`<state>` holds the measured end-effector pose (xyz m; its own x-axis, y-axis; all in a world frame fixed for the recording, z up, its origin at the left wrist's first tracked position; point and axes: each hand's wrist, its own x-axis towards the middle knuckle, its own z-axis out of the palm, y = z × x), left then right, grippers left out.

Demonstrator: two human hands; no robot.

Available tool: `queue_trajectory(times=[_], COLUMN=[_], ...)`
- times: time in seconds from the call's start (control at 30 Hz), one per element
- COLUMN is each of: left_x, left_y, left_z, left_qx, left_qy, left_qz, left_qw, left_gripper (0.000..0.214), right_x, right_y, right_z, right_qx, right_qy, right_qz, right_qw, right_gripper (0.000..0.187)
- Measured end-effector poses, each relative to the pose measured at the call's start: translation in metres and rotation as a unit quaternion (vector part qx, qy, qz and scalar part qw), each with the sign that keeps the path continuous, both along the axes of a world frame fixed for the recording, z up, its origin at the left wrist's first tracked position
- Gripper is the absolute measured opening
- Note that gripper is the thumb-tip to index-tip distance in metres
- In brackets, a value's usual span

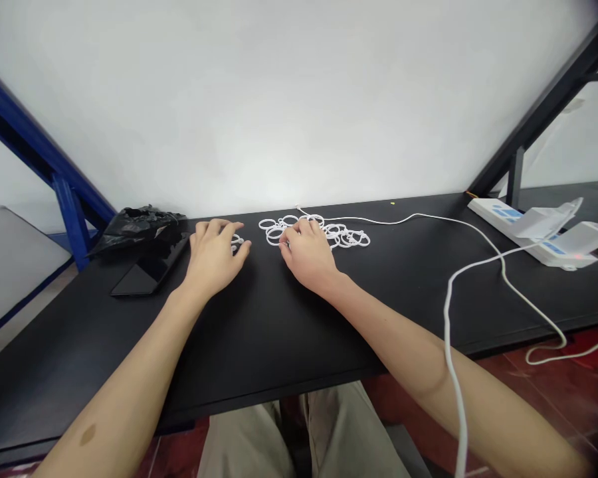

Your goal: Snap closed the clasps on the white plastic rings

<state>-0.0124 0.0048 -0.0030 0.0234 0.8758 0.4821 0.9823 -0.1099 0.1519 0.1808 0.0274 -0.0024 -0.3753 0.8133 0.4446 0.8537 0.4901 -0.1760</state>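
Note:
White plastic rings (347,237), several of them with a small knob, lie in a loose pile on the black table (274,332). My right hand (309,255) rests on the left part of this pile, its fingers curled down and closed on a white ring there; the fingertips are partly hidden. To the left, my left hand (212,249) rests on the table with thumb and fingers apart. A few more white rings (236,241) lie beneath and between its thumb and index finger, partly covered by the hand.
A black phone or tablet (142,275) lies left of my left hand, with a crumpled black plastic bag (132,229) behind it. White cables (451,318) loop across the right side and over my right forearm. A white power strip (538,232) with plugged-in adapters stands at right.

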Motion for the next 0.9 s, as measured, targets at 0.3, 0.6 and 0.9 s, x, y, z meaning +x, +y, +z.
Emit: queue_trajectory(times=[0.3, 0.6, 0.9], left_x=[0.0071, 0.0069, 0.0106], left_y=[-0.0005, -0.0021, -0.0055], left_z=[-0.0024, -0.001, 0.0032], left_qx=[-0.05, -0.075, -0.119], left_qy=[-0.035, -0.034, -0.058], left_qz=[-0.157, -0.181, -0.188], left_qw=[0.986, 0.98, 0.973], left_gripper=[0.046, 0.047, 0.046], right_x=[-0.0008, -0.0008, -0.0012], right_y=[-0.0028, -0.0012, -0.0041], right_z=[0.0011, -0.0015, 0.0036], right_qx=[-0.021, -0.034, -0.095], right_qy=[0.032, 0.096, 0.153], right_qz=[0.115, 0.167, 0.169], right_qw=[0.993, 0.981, 0.969], right_gripper=[0.023, 0.019, 0.017])
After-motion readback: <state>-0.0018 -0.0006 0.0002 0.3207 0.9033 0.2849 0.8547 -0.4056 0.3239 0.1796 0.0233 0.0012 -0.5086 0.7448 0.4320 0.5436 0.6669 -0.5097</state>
